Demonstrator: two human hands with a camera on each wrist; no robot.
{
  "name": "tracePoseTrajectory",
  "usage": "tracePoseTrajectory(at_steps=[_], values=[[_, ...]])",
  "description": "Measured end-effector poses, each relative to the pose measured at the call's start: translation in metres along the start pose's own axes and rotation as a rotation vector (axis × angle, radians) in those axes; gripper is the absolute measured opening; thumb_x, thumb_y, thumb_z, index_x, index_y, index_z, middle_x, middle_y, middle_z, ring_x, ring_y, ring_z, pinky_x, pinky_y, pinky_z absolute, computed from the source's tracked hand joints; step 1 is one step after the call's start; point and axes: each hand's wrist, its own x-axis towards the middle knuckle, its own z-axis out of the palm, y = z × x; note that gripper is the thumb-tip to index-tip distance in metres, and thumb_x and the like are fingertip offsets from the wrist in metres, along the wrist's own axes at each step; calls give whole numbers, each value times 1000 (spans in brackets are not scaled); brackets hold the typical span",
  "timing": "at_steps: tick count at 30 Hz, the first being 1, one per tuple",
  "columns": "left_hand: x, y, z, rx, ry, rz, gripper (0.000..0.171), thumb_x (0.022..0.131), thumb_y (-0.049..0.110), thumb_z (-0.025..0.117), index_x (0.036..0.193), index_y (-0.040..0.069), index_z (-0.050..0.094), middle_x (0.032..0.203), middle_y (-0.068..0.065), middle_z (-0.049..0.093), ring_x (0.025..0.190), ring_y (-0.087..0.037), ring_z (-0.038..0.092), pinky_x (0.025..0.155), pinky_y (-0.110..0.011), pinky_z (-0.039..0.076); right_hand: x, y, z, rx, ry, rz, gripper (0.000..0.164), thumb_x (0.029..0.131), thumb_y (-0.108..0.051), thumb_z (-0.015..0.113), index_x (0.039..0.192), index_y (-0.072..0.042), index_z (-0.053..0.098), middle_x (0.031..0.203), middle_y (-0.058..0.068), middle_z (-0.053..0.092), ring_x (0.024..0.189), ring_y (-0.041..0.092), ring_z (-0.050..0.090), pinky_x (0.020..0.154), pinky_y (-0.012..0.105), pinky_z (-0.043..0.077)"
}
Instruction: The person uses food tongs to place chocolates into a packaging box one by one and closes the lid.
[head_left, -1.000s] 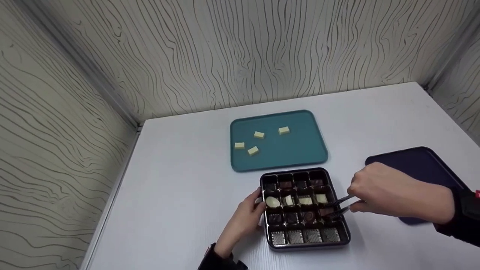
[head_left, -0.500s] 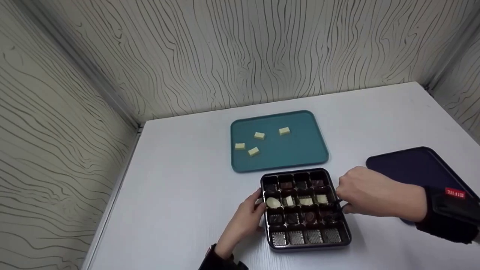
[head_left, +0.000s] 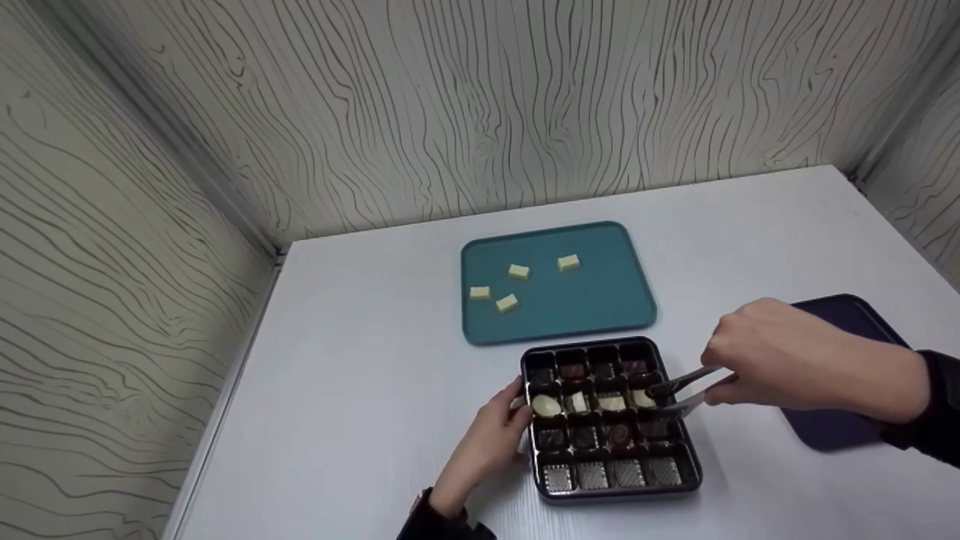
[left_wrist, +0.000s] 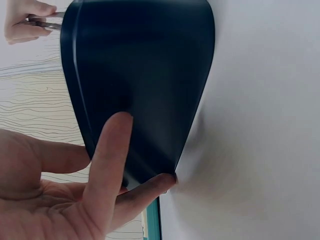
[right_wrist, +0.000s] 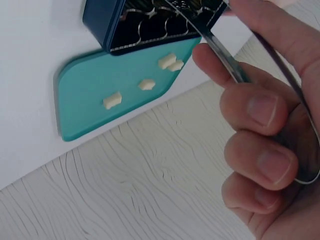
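Note:
My left hand (head_left: 487, 435) holds the left side of a dark chocolate box (head_left: 619, 495), with its thumb at the rim. In the left wrist view, fingers (left_wrist: 107, 160) lie along the box's outer wall (left_wrist: 145, 75). My right hand (head_left: 787, 360) grips metal tongs (head_left: 690, 381), its fingers curled round their arms in the right wrist view. The tong tips are at a white chocolate (head_left: 640, 399) in the second row's right compartment; whether they pinch it, I cannot tell. Dark chocolates (head_left: 572, 371) lie in the back and third rows; the front row shows bare textured bottoms (head_left: 628, 471).
A teal tray (head_left: 600, 300) with several white blocks (head_left: 507, 303) lies just behind the box. To the right, partly under my right arm, is a dark blue tray (head_left: 840, 311). A wood-patterned wall (head_left: 450, 112) rises behind the white table (head_left: 360, 337).
My right hand dips left toward the third row's right compartment, then rises back to the right. The tong tips shift from that compartment to the second row. My left hand stays on the box.

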Motion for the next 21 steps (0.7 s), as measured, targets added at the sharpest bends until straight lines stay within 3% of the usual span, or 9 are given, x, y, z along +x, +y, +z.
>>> tracePoseTrajectory(at_steps=[3,7,11,16,21], values=[[0,-1,-1,4,3,9,56,107,14,53,156,-12,40,156,-35,49,144,-48,53,121,-60,43,3,5,-3,12,19,28,34,75,-44,90,61,-28,64,55,-18,56,51,-4,33,46,23,32],[1,-2,-2,-16,0,12,56,108,12,53,155,-13,39,156,-36,47,139,-49,57,118,-59,46,19,11,-5,0,63,67,34,78,-44,89,62,-26,64,56,-16,56,51,-2,36,45,24,33],[2,-1,-3,-29,-9,3,56,108,13,52,156,-14,37,158,-37,45,137,-48,59,117,-56,49,42,23,-4,-23,118,108,30,79,-41,89,67,-21,70,57,-10,61,50,3,43,43,28,38],[0,0,-2,-25,-6,3,56,108,13,52,156,-13,38,157,-36,47,137,-48,59,118,-57,48,78,46,6,-39,115,157,24,80,-35,90,79,-13,81,64,1,71,52,10,56,46,31,47],[-1,2,1,-22,-2,1,56,108,14,52,156,-11,39,156,-35,49,140,-48,57,120,-58,46,110,74,22,-71,104,201,32,79,-34,91,68,-10,72,58,1,62,52,13,53,47,30,45]])
